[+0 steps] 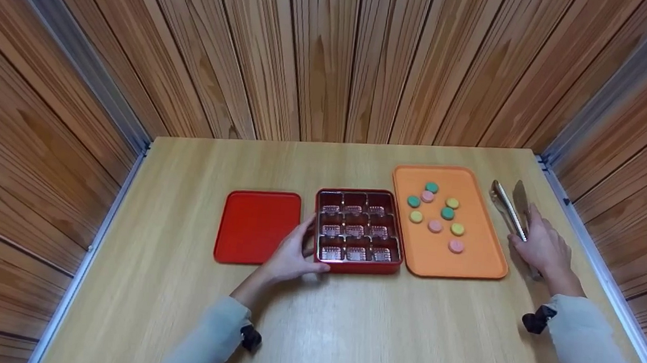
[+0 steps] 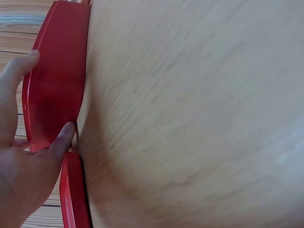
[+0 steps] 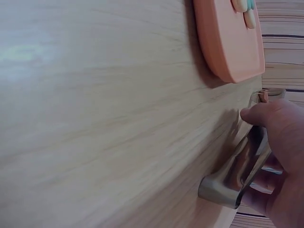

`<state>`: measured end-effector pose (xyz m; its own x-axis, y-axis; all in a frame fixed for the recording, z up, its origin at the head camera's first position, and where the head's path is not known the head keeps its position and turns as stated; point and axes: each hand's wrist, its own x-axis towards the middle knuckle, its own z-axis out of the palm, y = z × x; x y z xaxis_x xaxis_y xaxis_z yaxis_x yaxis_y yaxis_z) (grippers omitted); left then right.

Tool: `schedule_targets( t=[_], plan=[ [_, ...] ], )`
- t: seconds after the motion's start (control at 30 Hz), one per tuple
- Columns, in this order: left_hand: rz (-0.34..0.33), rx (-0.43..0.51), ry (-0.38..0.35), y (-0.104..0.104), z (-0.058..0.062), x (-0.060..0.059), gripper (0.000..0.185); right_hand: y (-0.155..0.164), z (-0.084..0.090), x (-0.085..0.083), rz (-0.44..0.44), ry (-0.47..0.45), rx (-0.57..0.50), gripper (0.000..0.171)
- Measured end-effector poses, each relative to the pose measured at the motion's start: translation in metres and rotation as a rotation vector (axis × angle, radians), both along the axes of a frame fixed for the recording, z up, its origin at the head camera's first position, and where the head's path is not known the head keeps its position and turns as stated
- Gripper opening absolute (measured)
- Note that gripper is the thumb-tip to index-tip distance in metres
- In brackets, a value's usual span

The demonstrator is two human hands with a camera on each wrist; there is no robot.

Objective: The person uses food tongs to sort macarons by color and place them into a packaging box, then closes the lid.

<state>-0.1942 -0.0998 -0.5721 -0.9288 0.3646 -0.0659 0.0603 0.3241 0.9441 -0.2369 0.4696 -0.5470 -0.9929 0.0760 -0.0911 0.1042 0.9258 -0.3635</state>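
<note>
My left hand holds the near left corner of a red box, its thumb along the front wall and its fingers at the left side. A clear plastic insert divides the box into several compartments with nothing in them. In the left wrist view, the thumb rests near the rim of the box and a finger lies low at its corner. Far right, my right hand grips metal serving tongs around their arms. Their bent end points toward me, and their tips spread apart.
Left of the box lies a flat red lid. An orange tray sits between box and tongs, bearing several small round macaron-like pieces in green, pink and yellow. Wood-panelled walls enclose the table behind and at both sides.
</note>
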Motion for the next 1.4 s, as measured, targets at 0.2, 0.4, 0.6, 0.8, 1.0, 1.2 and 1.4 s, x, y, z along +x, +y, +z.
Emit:
schedule_targets(
  t=[0.2, 0.4, 0.6, 0.8, 1.0, 1.2, 1.4],
  plan=[
    [0.009, -0.030, 0.005, 0.000, -0.001, -0.001, 0.124, -0.001, 0.000, 0.001, -0.036, -0.036, -0.036, 0.090],
    [0.007, -0.032, 0.014, 0.000, -0.001, -0.002, 0.123, 0.002, 0.000, 0.002, -0.018, -0.015, -0.025, 0.086],
    [-0.004, 0.011, 0.036, -0.001, -0.001, -0.002, 0.123, 0.009, 0.011, -0.002, 0.014, -0.177, -0.087, 0.089],
    [-0.001, 0.022, 0.046, 0.000, -0.002, -0.002, 0.124, 0.012, 0.026, -0.005, -0.021, -0.270, -0.093, 0.098],
    [-0.003, 0.044, 0.006, 0.000, -0.003, -0.001, 0.124, 0.015, 0.037, -0.006, 0.016, -0.225, -0.017, 0.085],
    [0.010, 0.021, 0.012, 0.000, -0.002, -0.001, 0.124, 0.016, 0.041, -0.004, 0.028, -0.222, -0.013, 0.082],
    [0.014, 0.016, 0.021, 0.000, -0.003, -0.001, 0.124, 0.015, 0.048, -0.005, 0.033, -0.148, 0.008, 0.077]
  ],
)
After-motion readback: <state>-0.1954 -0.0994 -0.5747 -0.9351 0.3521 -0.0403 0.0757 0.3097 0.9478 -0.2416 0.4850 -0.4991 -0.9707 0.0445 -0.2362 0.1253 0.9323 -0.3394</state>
